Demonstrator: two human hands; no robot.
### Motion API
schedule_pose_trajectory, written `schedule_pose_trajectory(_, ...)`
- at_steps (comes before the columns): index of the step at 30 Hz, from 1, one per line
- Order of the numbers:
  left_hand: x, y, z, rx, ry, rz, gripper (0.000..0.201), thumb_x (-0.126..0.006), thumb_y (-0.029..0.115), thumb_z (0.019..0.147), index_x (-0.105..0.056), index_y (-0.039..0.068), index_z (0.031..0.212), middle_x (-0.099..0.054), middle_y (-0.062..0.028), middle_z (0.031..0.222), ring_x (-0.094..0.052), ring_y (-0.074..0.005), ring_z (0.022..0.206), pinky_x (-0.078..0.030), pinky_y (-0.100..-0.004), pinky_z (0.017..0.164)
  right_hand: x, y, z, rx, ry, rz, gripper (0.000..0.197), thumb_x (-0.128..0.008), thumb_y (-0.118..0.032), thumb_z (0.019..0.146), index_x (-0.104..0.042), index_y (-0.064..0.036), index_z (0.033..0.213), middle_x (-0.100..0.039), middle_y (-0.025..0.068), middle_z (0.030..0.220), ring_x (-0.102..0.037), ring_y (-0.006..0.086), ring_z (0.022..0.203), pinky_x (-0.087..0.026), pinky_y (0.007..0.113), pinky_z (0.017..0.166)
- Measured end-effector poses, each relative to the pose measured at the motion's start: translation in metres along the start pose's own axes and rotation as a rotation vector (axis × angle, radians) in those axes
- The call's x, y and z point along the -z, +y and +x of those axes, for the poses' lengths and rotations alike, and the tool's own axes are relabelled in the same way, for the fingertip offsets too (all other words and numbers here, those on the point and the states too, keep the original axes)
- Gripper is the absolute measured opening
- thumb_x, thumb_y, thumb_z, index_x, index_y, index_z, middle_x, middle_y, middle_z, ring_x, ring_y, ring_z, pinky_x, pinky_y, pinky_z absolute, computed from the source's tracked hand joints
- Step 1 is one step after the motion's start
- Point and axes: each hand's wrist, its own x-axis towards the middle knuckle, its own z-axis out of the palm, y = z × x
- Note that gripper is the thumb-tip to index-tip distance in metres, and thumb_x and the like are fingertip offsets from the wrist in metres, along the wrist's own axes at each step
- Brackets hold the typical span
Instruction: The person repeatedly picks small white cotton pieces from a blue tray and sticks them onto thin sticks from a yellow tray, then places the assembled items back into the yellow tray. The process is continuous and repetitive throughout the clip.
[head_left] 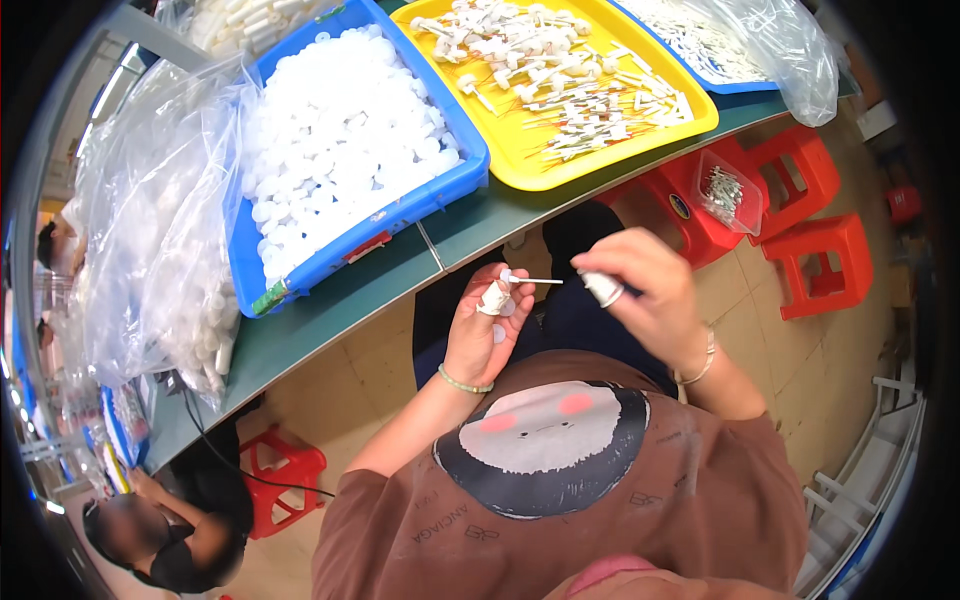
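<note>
My left hand [487, 322] is closed in front of my body, gripping a thin white stick [538, 281] with a small white cap at its left end. Several translucent white caps [498, 334] rest in that palm, and a white wrap covers one of its digits. To the right of the stick's free end is my right hand [655, 295], fingers curled together, also with a white wrap [602, 288] on one digit. Whatever it pinches, if anything, is too small to make out. Its fingertips are apart from the stick.
On the green table [325, 335] stand a blue tray [385, 212] heaped with white caps, a yellow tray [545, 178] of capped sticks and wired parts, and plastic bags [150, 230]. Red stools [825, 265] and a clear box [735, 205] are at right. A co-worker [190, 520] sits lower left.
</note>
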Motion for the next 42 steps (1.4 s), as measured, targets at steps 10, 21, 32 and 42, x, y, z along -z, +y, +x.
schedule_pose_trajectory(10, 0.002, -0.002, -0.002, -0.074, 0.034, 0.082, 0.024, -0.063, 0.012, 0.089, -0.054, 0.007, 0.111, -0.061, -0.0088, 0.109, -0.062, -0.0182, 0.099, -0.053, -0.0283, 0.090, -0.030, 0.008, -0.021, -0.288, -0.088, 0.145, 0.022, -0.067, 0.001, 0.072, -0.066, -0.0029, 0.094, -0.061, 0.0081, 0.083, -0.059, 0.0196, 0.072, -0.048, 0.029, 0.058)
schedule_pose_trajectory(21, -0.002, -0.003, -0.004, -0.036, 0.015, 0.187, 0.023, -0.063, 0.009, 0.088, -0.056, 0.007, 0.110, -0.063, -0.0086, 0.106, -0.063, -0.0167, 0.096, -0.053, -0.0275, 0.086, -0.058, 0.012, -0.025, -0.524, 0.030, 0.589, 0.025, -0.067, 0.002, 0.073, -0.062, -0.0013, 0.097, -0.060, 0.0087, 0.080, -0.056, 0.0196, 0.065, -0.046, 0.029, 0.057)
schedule_pose_trajectory(32, -0.009, -0.002, -0.007, 0.055, -0.082, 0.049, 0.054, -0.062, 0.019, 0.090, -0.037, 0.006, 0.137, -0.053, -0.0122, 0.127, -0.060, -0.0153, 0.103, -0.053, -0.0253, 0.087, -0.026, 0.015, 0.009, 0.244, 0.201, -0.073, 0.024, -0.073, -0.003, 0.071, -0.064, -0.0082, 0.092, -0.068, 0.0060, 0.089, -0.061, 0.0211, 0.066, -0.046, 0.031, 0.057)
schedule_pose_trajectory(42, 0.004, -0.004, 0.001, 0.105, 0.137, 0.026, 0.049, -0.040, -0.009, 0.082, -0.033, -0.013, 0.130, -0.037, -0.0250, 0.135, -0.040, -0.0341, 0.129, -0.032, -0.0385, 0.112, 0.066, 0.054, 0.157, -0.024, -0.074, -0.361, 0.022, -0.058, 0.000, 0.077, -0.065, -0.0029, 0.097, -0.063, 0.0080, 0.086, -0.055, 0.0197, 0.070, -0.047, 0.030, 0.068)
